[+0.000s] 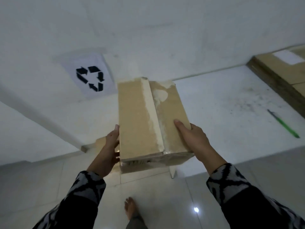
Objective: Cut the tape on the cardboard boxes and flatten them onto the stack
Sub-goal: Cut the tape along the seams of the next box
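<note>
A brown rectangular cardboard box [152, 119], its top flaps meeting along a pale, torn centre seam, is held over the near edge of a white tabletop [222, 103]. The left hand [109, 149] presses against the box's left side, thumb up along the edge and fingers curled on the near left corner; the right hand [196, 138] clamps the right side, thumb flat on the top face and the other fingers hidden behind the wall. Beneath the left hand a sliver of brown cardboard, perhaps a flattened piece [100, 142], lies at the near edge. A green-handled cutter [283, 123] lies well apart toward the right edge, with bare surface between it and the box. A stack of flat brown cardboard [280, 73] fills the far right corner. A white sheet printed with a black recycling symbol [90, 78] hangs on the wall behind the far edge.
</note>
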A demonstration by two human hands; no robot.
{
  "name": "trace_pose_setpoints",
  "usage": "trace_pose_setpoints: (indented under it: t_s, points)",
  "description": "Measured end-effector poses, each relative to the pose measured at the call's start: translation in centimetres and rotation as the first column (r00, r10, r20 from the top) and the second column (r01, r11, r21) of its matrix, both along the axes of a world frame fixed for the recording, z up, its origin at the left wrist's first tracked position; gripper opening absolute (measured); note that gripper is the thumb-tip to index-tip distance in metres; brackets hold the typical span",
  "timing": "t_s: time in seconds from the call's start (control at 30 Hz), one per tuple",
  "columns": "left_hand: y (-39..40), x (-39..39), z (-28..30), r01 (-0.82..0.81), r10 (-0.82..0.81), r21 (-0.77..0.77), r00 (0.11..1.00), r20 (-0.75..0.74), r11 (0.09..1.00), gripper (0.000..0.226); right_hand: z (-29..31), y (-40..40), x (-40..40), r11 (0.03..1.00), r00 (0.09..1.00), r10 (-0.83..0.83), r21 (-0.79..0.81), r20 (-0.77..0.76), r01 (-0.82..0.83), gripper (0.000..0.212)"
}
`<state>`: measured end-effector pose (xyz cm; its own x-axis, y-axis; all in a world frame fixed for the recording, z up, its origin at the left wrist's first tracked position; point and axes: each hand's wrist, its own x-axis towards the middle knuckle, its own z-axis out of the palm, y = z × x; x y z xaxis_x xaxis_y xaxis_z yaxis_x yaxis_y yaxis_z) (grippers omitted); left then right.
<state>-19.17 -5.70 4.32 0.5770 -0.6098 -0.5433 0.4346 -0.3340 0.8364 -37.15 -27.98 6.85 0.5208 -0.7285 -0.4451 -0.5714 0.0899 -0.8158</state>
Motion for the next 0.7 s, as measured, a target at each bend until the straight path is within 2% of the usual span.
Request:
trace_pose_setpoints:
  t_s: [0.13, 0.3, 0.53, 0.7]
  points:
    - [-4.9, -6.9, 1.4, 0.07, -0.069, 0.03, 0.997, -0.023, 0.997, 0.086, 1.2, -4.6, -7.5, 0.999, 0.999, -0.029, -0.044, -0.02, 0.028, 0.052]
    - [-11.5, -11.4, 1.8, 0.096, -0.094, 0.045, 0.995, -0.037, 0.994, 0.098, 1.2, -10.9, -12.0, 0.993, 0.998, -0.046, -0.11, -0.04, 0.041, 0.055]
    - [-20.8, -12.8, 1.5, 0.025, -0.028, 0.033, 0.997, 0.075, 0.999, 0.104, -0.2, -19.1, -13.0, 0.988, 0.998, -0.057, -0.145, -0.027, 0.053, 0.057]
    - [-26.0, -12.5, 1.0, -0.02, 0.009, 0.064, 0.985, 0.17, 0.998, 0.121, -2.0, -23.8, -12.4, 0.987, 0.997, -0.071, -0.143, -0.027, 0.066, 0.07]
